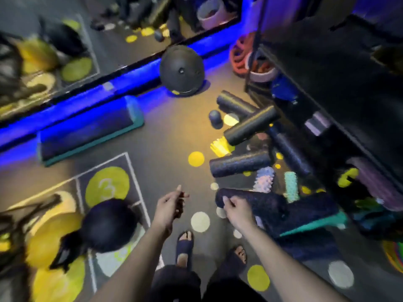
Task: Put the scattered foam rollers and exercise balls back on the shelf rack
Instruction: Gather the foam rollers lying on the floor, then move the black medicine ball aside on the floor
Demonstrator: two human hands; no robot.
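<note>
Gripping the near end of a black foam roller [253,203], right hand [236,211] is closed on it; its length runs rightward toward the shelf rack [327,88] (left hand [171,205] loosely curled, empty).

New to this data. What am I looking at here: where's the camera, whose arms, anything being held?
There is one view, from a camera worn on a person's head, looking down at a gym floor. The bare arms are the wearer's. The left hand is empty, fingers loosely curled. The right hand grips the end of a black foam roller. More black foam rollers lie scattered by the dark shelf rack on the right. A large black exercise ball sits near the blue-lit mirror wall, beside an aerobic step platform. The picture is motion-blurred.
</note>
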